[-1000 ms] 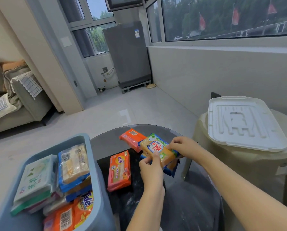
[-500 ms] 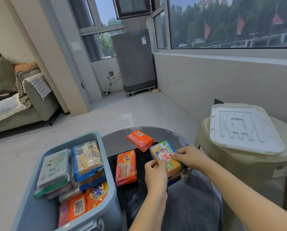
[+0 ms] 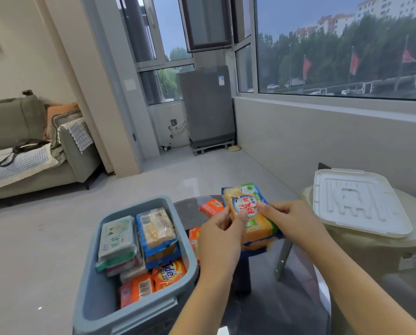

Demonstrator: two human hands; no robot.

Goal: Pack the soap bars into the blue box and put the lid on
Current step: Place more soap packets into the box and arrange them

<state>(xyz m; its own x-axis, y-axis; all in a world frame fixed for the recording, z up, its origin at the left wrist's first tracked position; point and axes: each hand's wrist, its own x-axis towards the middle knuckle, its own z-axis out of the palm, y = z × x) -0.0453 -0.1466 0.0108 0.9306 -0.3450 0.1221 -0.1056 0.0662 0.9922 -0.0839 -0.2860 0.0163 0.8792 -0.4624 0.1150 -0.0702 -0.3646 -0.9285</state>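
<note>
Head view gives me both hands raised above the dark round tabletop (image 3: pixel 190 209), sharing one stack of soap bars (image 3: pixel 249 220). My left hand (image 3: pixel 220 234) pinches the near-left edge of the stack, thumb on top; my right hand (image 3: pixel 288 220) clamps the right side, fingers across the printed yellow wrapper. A blue-wrapped bar sits under the yellow one in the same grip. I see the stack held clear of the tabletop, just right of the blue box (image 3: pixel 88 281), not over its opening. That box stands at the near left, already holding several wrapped bars, some on edge. Two orange soap bars remain on the tabletop: one (image 3: pixel 210 207) far of my left hand, one (image 3: pixel 194 240) partly hidden behind it. The white lid (image 3: pixel 361 201) lies flat on a beige stool (image 3: pixel 381 257) at the right, well apart from the box.
</note>
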